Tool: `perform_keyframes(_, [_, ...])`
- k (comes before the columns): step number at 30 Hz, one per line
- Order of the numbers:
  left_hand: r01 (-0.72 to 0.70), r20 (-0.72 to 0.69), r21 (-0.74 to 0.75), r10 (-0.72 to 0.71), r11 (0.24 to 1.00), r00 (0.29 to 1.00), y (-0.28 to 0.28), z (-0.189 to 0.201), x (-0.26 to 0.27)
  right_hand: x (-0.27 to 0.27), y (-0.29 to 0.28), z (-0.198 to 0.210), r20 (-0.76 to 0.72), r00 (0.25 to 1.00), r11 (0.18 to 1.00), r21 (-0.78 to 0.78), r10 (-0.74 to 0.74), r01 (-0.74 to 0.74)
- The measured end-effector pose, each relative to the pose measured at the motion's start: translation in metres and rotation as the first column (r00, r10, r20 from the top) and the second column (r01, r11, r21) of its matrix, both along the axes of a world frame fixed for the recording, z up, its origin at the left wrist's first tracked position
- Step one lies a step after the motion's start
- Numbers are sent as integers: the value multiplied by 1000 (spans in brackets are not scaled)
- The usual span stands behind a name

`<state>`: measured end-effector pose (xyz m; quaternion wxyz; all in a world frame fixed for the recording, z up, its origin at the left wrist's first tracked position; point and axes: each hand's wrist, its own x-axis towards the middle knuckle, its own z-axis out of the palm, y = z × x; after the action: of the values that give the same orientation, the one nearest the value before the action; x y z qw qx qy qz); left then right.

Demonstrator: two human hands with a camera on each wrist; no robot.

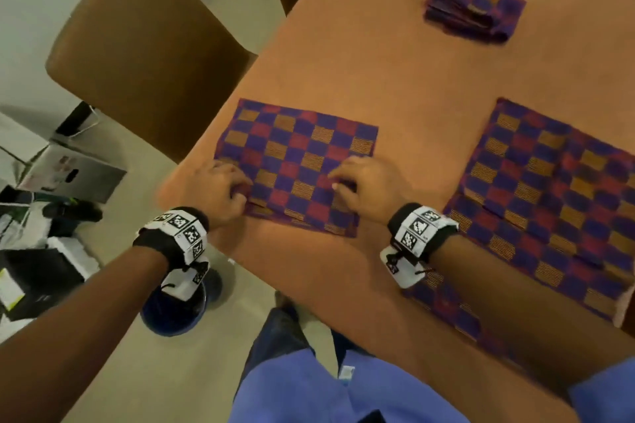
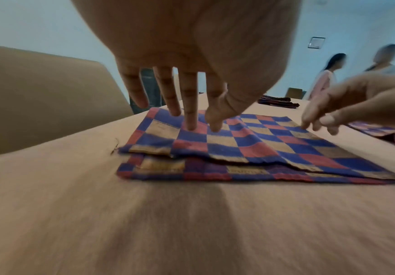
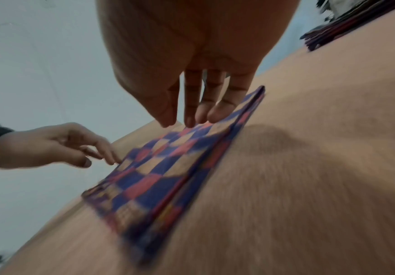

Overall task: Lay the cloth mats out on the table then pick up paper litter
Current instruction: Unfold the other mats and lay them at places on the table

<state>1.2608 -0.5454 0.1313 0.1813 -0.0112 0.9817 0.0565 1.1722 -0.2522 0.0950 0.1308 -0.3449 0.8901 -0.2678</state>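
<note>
Head view shows us the folded mat (image 1: 295, 165) lying on the table (image 1: 395, 62) near its left edge, its long axis running left to right across our front. It is folded in half, with the loose edges toward us and the fold on the far side. Both of our hands sit on its near half, so the cloth lies directly under the fingers and stretches away from us.

Our left hand (image 1: 220, 189) is at the near left corner, and our right hand (image 1: 367, 185) is at the near right part of the same mat. Each is equally close to its own end.

From the left wrist view the left fingers (image 2: 191, 119) reach down nearly straight, tips touching the top layer, not curled round anything. The right wrist view shows the right fingers (image 3: 191, 111) extended and held together, tips on the cloth, thumb beside them. We cannot tell whether either thumb has got under the upper layer.

We judge the next move turns on catching the near loose edge, visible as an upper layer over a lower one (image 2: 215, 160), and drawing it toward us.

A second mat (image 1: 549, 196) lies spread to the right, and a folded pile (image 1: 474, 3) sits far right. We see no paper litter on the table
</note>
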Motion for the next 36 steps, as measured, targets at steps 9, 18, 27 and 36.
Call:
perform_keyframes(9, [101,-18,69,-100,993,995,-5,-33,-133,-93,-18,-11,-24,962,915,304,-270,265])
perform_keyframes(18, [274,-40,108,-271,956,962,-4,-19,-217,-122,1,-16,215,917,940,141,-335,311])
perform_keyframes(27, [352,-336,-93,-363,931,869,54,2,-360,-234,33,-3,126,716,726,71,-687,684])
perform_keyframes(36, [414,-224,166,-374,895,900,57,-22,-355,-233,28,0,-90,739,730,120,-668,673])
